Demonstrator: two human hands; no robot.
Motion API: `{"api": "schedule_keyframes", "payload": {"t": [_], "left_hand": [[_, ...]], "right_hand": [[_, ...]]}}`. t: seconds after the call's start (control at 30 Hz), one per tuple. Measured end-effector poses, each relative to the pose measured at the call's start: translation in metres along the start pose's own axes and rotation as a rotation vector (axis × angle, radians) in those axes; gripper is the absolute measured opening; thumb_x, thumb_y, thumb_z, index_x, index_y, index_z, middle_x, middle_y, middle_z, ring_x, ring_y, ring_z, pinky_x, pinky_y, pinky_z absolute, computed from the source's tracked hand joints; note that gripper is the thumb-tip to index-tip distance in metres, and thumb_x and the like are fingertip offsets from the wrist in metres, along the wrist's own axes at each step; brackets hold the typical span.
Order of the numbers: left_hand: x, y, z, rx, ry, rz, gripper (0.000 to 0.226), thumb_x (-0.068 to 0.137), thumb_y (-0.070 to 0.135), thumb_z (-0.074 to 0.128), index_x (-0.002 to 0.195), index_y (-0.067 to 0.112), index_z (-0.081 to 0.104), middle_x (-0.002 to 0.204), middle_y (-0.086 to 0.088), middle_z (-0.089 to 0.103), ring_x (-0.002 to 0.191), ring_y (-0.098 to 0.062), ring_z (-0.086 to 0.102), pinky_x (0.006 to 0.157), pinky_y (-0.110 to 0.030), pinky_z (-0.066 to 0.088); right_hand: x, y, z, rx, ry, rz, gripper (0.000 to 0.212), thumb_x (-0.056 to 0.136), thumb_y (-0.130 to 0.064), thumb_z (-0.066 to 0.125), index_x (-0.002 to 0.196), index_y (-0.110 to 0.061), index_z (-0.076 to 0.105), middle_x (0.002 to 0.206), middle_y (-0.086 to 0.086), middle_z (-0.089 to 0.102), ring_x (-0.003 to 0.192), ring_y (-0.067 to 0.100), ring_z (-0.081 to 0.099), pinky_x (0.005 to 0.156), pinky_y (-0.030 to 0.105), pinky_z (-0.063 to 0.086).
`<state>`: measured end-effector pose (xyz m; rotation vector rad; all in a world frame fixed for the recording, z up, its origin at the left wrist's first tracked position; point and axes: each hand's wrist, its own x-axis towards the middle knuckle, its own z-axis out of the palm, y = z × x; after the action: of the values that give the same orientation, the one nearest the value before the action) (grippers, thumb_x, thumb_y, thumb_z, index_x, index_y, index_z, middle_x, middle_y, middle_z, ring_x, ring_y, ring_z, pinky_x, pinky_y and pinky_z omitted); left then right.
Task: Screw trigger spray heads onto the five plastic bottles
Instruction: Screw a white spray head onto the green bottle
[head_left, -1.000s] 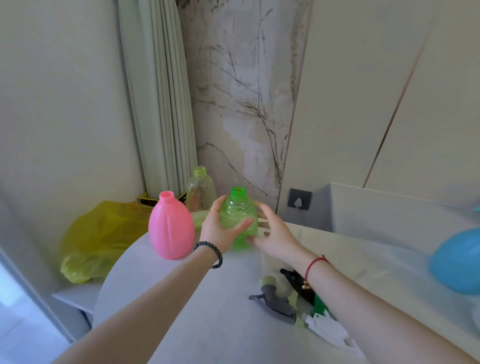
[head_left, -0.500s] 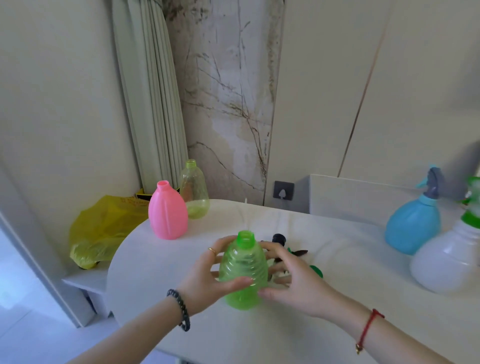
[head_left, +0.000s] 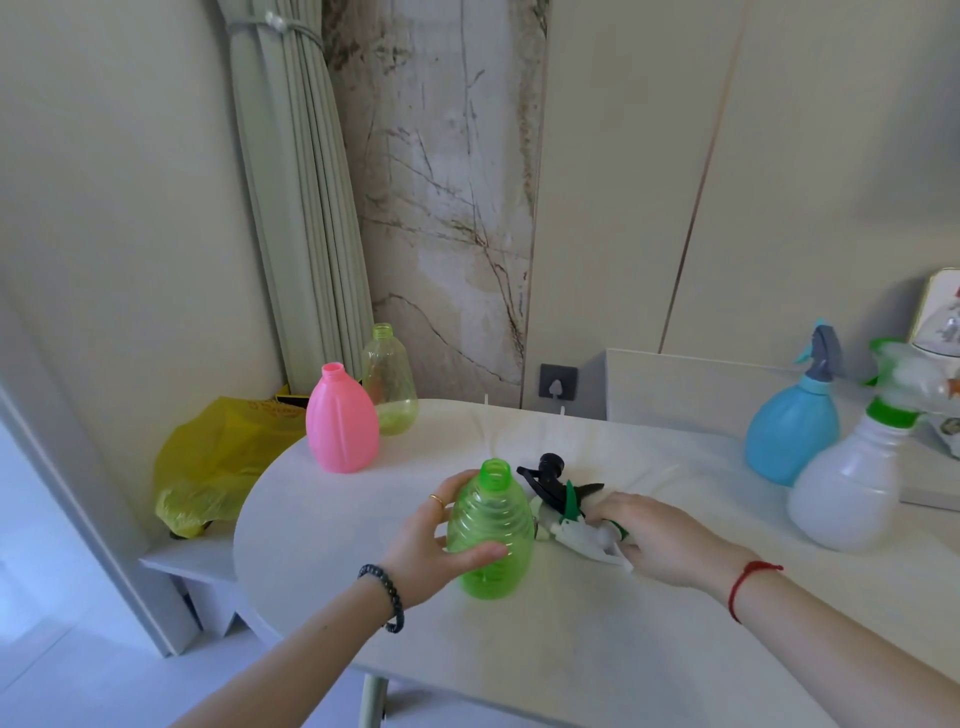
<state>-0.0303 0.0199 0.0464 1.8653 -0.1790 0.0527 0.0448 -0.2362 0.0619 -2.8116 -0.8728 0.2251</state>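
Two of five: in the head view we count two bottles already capped, the blue bottle (head_left: 792, 431) and the white bottle (head_left: 844, 491), standing together at the table's right end.
Green bottle: the green bottle (head_left: 491, 530) now stands upright on the table (head_left: 597, 639) close in front of us; a second ago we had it out at the far edge, next to the pink one.
Left hand: our left hand (head_left: 434, 545) is wrapped around the green bottle's body, thumb across the front, steadying it.
Right hand: our right hand (head_left: 660, 540) has let go of the bottle and come down on the white and green spray head (head_left: 582, 530); the fingers are curled over it, but we cannot tell whether they have closed on it.
Black spray head: the black spray head (head_left: 550, 480) lies just behind, touching the same loose pile.
Still open: the pink bottle (head_left: 342, 423) and the clear yellow bottle (head_left: 389, 389) wait uncapped at the far left of the table, close together.
Meaning: we judge the third bottle is staged for capping; next comes lifting a head to its open neck (head_left: 493, 470).
Risk: the light, empty bottle could tip if the left hand loosens.
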Motion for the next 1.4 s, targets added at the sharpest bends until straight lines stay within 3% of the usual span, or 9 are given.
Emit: {"api": "schedule_keyframes", "payload": {"t": [0.23,0.33,0.4,0.47,0.6,0.77,1.0,1.1,1.4], "left_hand": [[0.002,-0.002,0.003,0.009,0.016,-0.006,0.064,0.063,0.032,0.077,0.109,0.052,0.038,0.115,0.017,0.054,0.106,0.005,0.051,0.072,-0.009,0.048],[0.002,-0.003,0.003,0.006,0.019,-0.002,0.065,0.063,0.032,0.077,0.110,0.053,0.037,0.116,0.017,0.054,0.109,0.000,0.050,0.072,-0.009,0.048],[0.003,-0.003,0.004,0.006,0.016,-0.001,0.067,0.060,0.040,0.076,0.111,0.054,0.036,0.118,0.017,0.052,0.111,-0.002,0.050,0.072,-0.009,0.048],[0.003,-0.004,0.004,0.002,0.015,0.005,0.068,0.056,0.046,0.075,0.110,0.055,0.036,0.119,0.018,0.052,0.111,-0.001,0.049,0.071,-0.008,0.047],[0.003,-0.005,0.005,0.009,0.019,0.005,0.070,0.052,0.051,0.073,0.110,0.056,0.035,0.119,0.019,0.051,0.112,-0.001,0.048,0.071,-0.007,0.047],[0.003,-0.005,0.006,-0.012,0.022,0.010,0.068,0.051,0.051,0.073,0.108,0.056,0.036,0.118,0.020,0.051,0.111,-0.001,0.048,0.072,-0.007,0.047],[0.003,-0.008,0.006,-0.016,0.036,0.010,0.067,0.054,0.049,0.074,0.110,0.056,0.037,0.120,0.013,0.053,0.114,-0.007,0.048,0.083,-0.019,0.049],[0.002,-0.009,0.007,-0.005,0.041,0.014,0.069,0.052,0.055,0.073,0.110,0.060,0.036,0.122,0.014,0.054,0.116,-0.007,0.048,0.091,-0.031,0.049],[0.002,-0.009,0.008,-0.001,0.048,0.009,0.068,0.057,0.050,0.076,0.112,0.057,0.036,0.121,0.011,0.056,0.117,-0.007,0.048,0.096,-0.035,0.047]], "right_hand": [[-0.003,0.010,0.002,-0.136,0.070,-0.010,0.038,0.081,-0.005,0.043,0.114,-0.020,0.053,0.120,-0.005,0.050,0.107,0.015,0.051,0.072,0.023,0.035],[-0.004,-0.014,-0.031,0.204,0.406,-0.035,0.028,0.085,-0.001,0.049,0.109,-0.014,0.058,0.106,0.000,0.055,0.097,0.018,0.055,0.078,0.022,0.042],[-0.006,-0.040,-0.067,0.565,0.704,-0.076,0.025,0.083,0.004,0.055,0.099,-0.014,0.061,0.091,-0.001,0.060,0.082,0.014,0.058,0.070,0.014,0.046],[-0.010,-0.067,-0.107,0.939,0.847,-0.174,0.021,0.085,-0.001,0.056,0.092,-0.019,0.061,0.085,-0.004,0.063,0.067,0.006,0.063,0.067,0.014,0.052],[-0.014,-0.103,-0.153,1.264,0.761,-0.343,0.012,0.091,-0.006,0.050,0.099,-0.008,0.059,0.087,0.007,0.062,0.071,0.011,0.067,0.065,0.023,0.055],[-0.001,-0.119,-0.135,1.342,0.690,-0.254,0.013,0.091,-0.004,0.048,0.102,-0.004,0.056,0.088,0.007,0.061,0.080,0.023,0.063,0.066,0.026,0.058],[0.019,-0.110,-0.080,1.248,0.580,-0.074,0.012,0.088,-0.012,0.057,0.098,-0.015,0.061,0.090,0.001,0.067,0.078,0.013,0.066,0.081,0.032,0.056],[0.020,-0.110,-0.050,1.118,0.521,-0.029,0.014,0.083,-0.016,0.063,0.091,-0.028,0.062,0.092,-0.007,0.068,0.086,0.005,0.063,0.081,0.022,0.050],[0.021,-0.114,-0.019,1.087,0.497,-0.033,0.016,0.084,-0.019,0.062,0.099,-0.022,0.062,0.098,-0.007,0.069,0.096,0.010,0.064,0.083,0.022,0.050]]}}
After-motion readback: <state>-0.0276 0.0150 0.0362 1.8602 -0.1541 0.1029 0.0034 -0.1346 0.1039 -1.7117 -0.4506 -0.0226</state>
